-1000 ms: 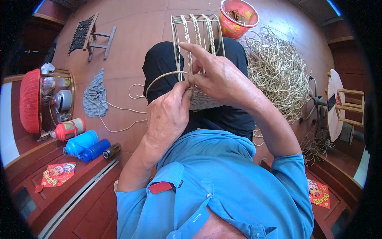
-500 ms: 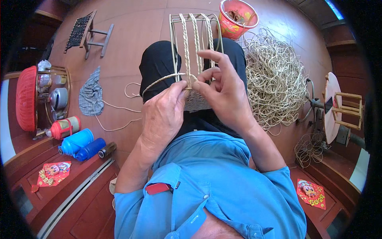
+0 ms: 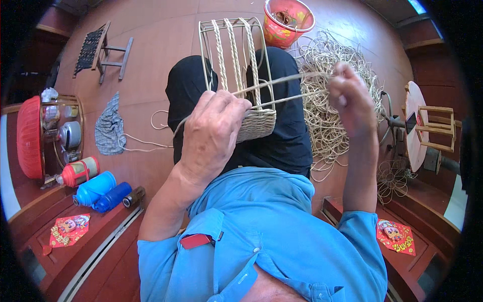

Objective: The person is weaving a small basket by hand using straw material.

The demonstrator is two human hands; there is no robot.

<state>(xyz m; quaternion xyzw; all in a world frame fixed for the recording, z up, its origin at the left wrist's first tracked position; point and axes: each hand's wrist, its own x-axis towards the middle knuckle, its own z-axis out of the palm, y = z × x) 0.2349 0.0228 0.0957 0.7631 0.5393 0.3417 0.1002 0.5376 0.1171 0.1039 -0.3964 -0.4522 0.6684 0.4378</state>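
A wire-framed basket (image 3: 256, 126) rests on my lap between my knees, its near end woven tight with pale cord. Three twisted strands (image 3: 234, 58) run lengthwise over the open far part of the frame. My left hand (image 3: 214, 123) is closed at the woven edge, with fingertips pinching cord there. Out to the right, my right hand (image 3: 352, 98) is closed on a loop of the pale cord (image 3: 297, 97), whose two lengths stretch taut back to the basket. Motion blurs the right fingers somewhat. The cord's loose tail trails left past my left wrist.
A big tangled heap of cord (image 3: 332, 146) lies right of my knees, below a red bucket (image 3: 289, 38). At left are a crumpled cloth (image 3: 108, 128), a small stool (image 3: 95, 50), several flasks (image 3: 95, 187) and a rack with a red cover (image 3: 30, 136). A cord reel (image 3: 415, 126) stands right.
My right hand has moved from the basket's edge out to the right, drawing a cord loop with it. My left hand stays at the weave. The whole view has shifted slightly.
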